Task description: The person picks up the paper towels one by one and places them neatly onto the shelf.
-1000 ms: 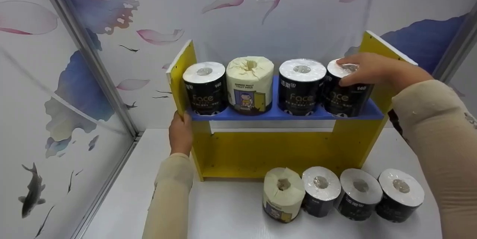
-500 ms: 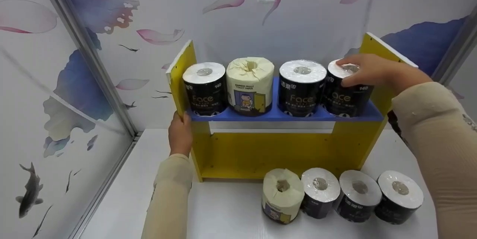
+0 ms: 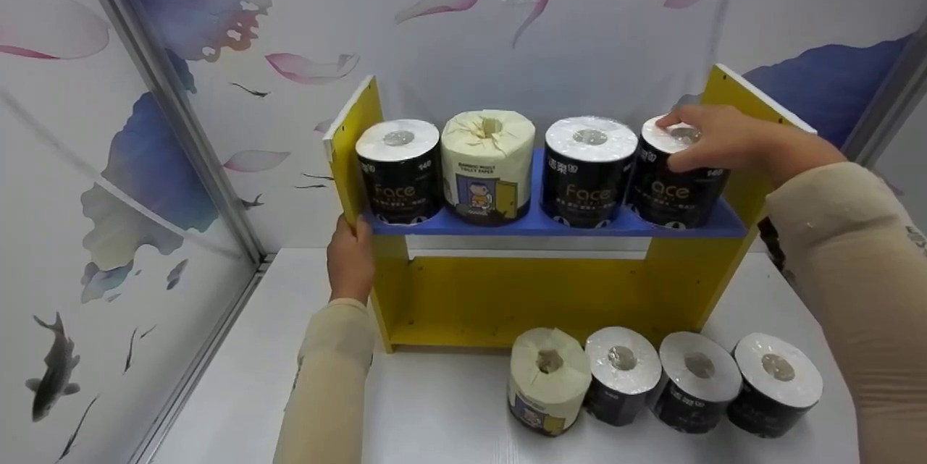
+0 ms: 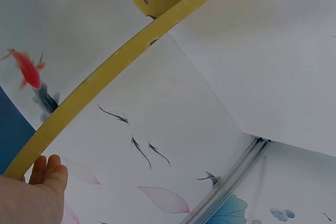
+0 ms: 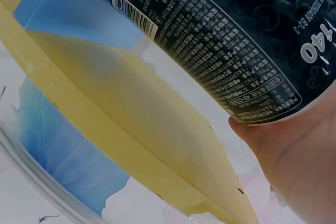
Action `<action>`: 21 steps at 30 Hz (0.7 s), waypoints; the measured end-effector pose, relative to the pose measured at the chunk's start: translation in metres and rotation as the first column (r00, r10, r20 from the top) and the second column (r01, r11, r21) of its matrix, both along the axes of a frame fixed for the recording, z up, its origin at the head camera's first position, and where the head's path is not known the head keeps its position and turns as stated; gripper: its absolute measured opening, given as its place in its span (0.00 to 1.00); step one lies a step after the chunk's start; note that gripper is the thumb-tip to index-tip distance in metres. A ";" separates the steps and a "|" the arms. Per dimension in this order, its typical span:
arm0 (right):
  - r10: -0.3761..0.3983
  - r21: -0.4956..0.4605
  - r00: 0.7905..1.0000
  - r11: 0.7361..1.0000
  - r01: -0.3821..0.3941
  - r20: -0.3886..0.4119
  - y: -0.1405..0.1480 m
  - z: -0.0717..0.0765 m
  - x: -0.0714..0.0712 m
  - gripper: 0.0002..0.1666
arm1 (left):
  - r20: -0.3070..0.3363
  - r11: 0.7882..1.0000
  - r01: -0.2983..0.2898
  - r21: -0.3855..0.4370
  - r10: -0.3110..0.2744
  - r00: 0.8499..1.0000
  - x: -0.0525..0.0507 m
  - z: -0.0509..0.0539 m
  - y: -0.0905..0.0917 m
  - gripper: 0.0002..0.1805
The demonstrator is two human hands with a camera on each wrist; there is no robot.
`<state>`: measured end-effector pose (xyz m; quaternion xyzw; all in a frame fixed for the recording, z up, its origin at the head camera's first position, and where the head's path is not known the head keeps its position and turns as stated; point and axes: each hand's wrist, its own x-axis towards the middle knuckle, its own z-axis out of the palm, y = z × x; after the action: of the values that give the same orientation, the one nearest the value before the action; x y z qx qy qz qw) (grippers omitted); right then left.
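My left hand [image 3: 351,259] grips the front edge of the left yellow side panel [image 3: 355,149] of a small two-level shelf; the left wrist view shows its fingertips at that panel's edge. With the right hand [image 3: 731,137] I hold the top of a black-wrapped toilet paper roll [image 3: 670,192], thumb at its front rim and fingers over its white top. That roll stands upright at the right end of the blue upper board [image 3: 492,229]. In the right wrist view the roll's printed side [image 5: 226,40] faces the camera, and most of the fingers are hidden.
Along the blue board stand another black roll [image 3: 397,182], a cream-wrapped roll [image 3: 487,167] and a third black roll [image 3: 588,178]. Before the yellow lower board [image 3: 521,297], a cream roll [image 3: 550,381] and several black rolls [image 3: 699,384] stand on the white table [image 3: 442,406].
Both hands keep their places on the panel and the roll. Slightly more of the held roll's front lettering shows now, and the view has shifted a little.
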<state>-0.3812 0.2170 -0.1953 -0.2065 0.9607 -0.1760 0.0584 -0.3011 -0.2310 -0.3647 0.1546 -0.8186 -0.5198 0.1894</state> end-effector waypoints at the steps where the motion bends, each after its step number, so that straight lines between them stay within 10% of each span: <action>1: 0.004 0.005 1.000 1.000 -0.004 -0.002 0.000 0.000 0.000 0.39 | -0.001 1.000 -0.001 -0.001 0.001 1.000 0.000 0.000 0.000 0.24; 21: 0.055 0.044 0.993 0.998 -0.051 -0.100 0.001 -0.004 0.010 0.43 | 0.042 1.000 -0.012 -0.024 0.013 0.999 -0.002 0.001 -0.001 0.26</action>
<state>-0.3716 0.2183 -0.1997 -0.2394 0.9600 -0.1441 0.0187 -0.3035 -0.2315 -0.3642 0.1685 -0.8275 -0.5053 0.1774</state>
